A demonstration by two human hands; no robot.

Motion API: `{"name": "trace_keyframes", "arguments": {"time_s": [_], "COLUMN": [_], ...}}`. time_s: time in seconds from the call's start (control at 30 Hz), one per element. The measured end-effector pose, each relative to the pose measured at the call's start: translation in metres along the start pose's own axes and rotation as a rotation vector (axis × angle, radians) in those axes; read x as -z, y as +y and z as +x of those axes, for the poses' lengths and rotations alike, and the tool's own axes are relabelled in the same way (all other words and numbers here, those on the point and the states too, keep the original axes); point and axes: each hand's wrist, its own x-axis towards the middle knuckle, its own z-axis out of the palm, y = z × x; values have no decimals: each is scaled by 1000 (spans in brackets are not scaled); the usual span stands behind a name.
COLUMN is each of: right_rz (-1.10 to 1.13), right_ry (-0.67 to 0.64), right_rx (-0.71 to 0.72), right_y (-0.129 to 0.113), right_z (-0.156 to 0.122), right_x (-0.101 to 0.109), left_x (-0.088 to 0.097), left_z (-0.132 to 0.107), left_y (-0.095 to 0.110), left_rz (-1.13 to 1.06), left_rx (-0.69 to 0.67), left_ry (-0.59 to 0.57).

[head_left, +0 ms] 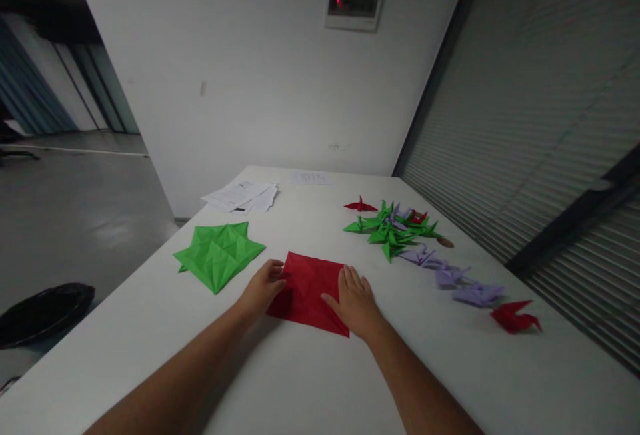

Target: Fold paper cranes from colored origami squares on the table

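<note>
A sheet of red paper point(310, 292) lies on the white table right in front of me, with faint creases across it. My left hand point(264, 286) is at its left edge, fingers bent and a little apart, the thumb resting over the paper. Spread flat on the right edge is my right hand point(357, 302), its fingers stretched out and its thumb pointing inward. To the left lies creased green paper point(217, 252), opened out and pointed at the corners.
Folded green paper cranes point(393, 232) are heaped at the right with a red crane point(360, 205) beside them. Purple cranes point(477, 294) and another red crane point(515, 317) line the right side. Printed sheets point(243, 195) lie at the back left. A black bin point(47, 312) stands left of the table.
</note>
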Motion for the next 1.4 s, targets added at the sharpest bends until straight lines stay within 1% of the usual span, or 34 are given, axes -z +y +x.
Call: {"name": "trace_keyframes", "arguments": {"time_s": [0.07,0.1,0.17,0.27,0.4,0.47,0.53,0.63,0.7,0.77,0.83,0.9,0.97,1.03,1.1,1.2,1.33,1.4], "right_rz": [4,5,5,9,8,2,0,15,39,71,104,115,89,68,54,-9,-206,-292], "right_ry": [0,-1,-5,-24,-36,-32,-34,-40,-33,3,87,200,309,380,390,425,450,437], "right_rx": [1,1,-1,-11,-15,-14,-12,-14,-10,4,13,-11,-53,-72,-73,-179,-422,-454], "right_y": [0,1,0,-1,-1,-1,-1,-1,2,9,22,41,63,87,111,147,191,207], "right_z": [0,0,0,-1,0,0,-1,-1,0,3,8,13,19,21,20,8,-13,-18], "right_x": [0,0,1,3,4,4,4,5,5,6,11,19,31,45,59,76,92,96], "left_x": [-1,-1,-1,1,1,0,-1,0,2,6,11,15,20,23,24,23,19,18], "left_z": [-3,-3,-3,2,4,1,-4,-11,-13,-12,-8,-4,1,5,8,9,4,0], "left_y": [3,4,3,0,0,1,1,1,3,4,6,7,7,5,3,0,3,5], "left_rz": [-122,-136,-75,147,412,573,785,1065,1170,1222,1254,1268,1239,1179,1134,1097,1119,1165], "left_rx": [48,59,54,12,-69,-132,-191,-239,-247,-242,-213,-163,-106,-54,-12,-4,-93,-147], "left_ry": [-7,-18,-25,-24,-63,-77,-90,-92,-93,-103,-109,-112,-125,-139,-140,-147,-167,-142]}}
